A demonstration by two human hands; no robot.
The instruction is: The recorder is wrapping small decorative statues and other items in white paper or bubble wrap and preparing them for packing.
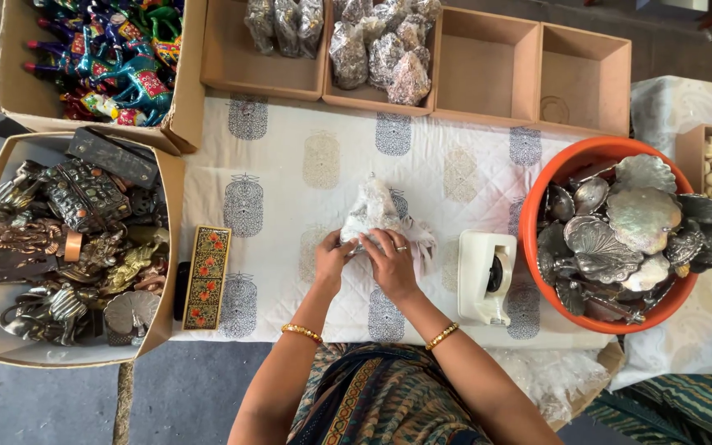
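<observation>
Both hands working at middle of desk (290, 177), near front edge. Left hand (333, 257) and right hand (391, 262) pressing down on wrapped bundle (375, 210), fingers closing around clear wrap; each grip clamped on bundle. Wrapping step looks in hand, folds being gathered. Tape dispenser (486, 276) sitting just right of hands; sealing would call for one hand pinning folds. Orange basin (537, 210) of metal shell dishes at right edge.

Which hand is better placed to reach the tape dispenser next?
Right, probably. The right hand rests on the wrapped bundle on the side nearer the tape dispenser; the left hand holds the bundle's far side.
</observation>
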